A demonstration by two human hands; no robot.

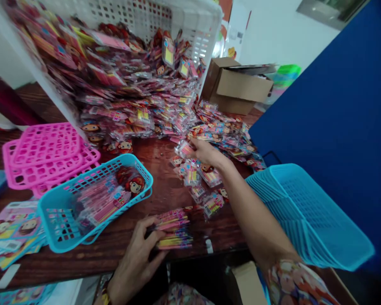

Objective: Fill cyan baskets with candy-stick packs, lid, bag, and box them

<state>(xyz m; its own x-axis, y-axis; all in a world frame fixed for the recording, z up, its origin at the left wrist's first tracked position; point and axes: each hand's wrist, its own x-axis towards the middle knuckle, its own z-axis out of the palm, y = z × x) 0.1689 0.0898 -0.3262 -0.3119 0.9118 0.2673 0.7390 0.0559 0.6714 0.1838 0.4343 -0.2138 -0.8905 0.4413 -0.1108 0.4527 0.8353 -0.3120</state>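
Note:
Near the table's front edge, my left hand (pixel 142 250) is closed around a stack of small pink and yellow packets (pixel 174 231). My right hand (pixel 206 152) reaches out to the loose packets in the middle, its fingers closed on one clear packet (pixel 184 149). More packets (pixel 193 177) lie scattered below that hand. Left of centre stands a blue basket (pixel 55 224) with pink packets and a red-haired doll-face packet (pixel 135 185) inside.
A large white crate (pixel 206 25) tipped on its side spills a heap of packets (pixel 165 106). Pink lattice pieces (pixel 51 144) and printed cards (pixel 15 228) lie left. Nested blue baskets (pixel 324 212) stand right, beside a blue panel (pixel 330 110). A cardboard box (pixel 241 89) sits behind.

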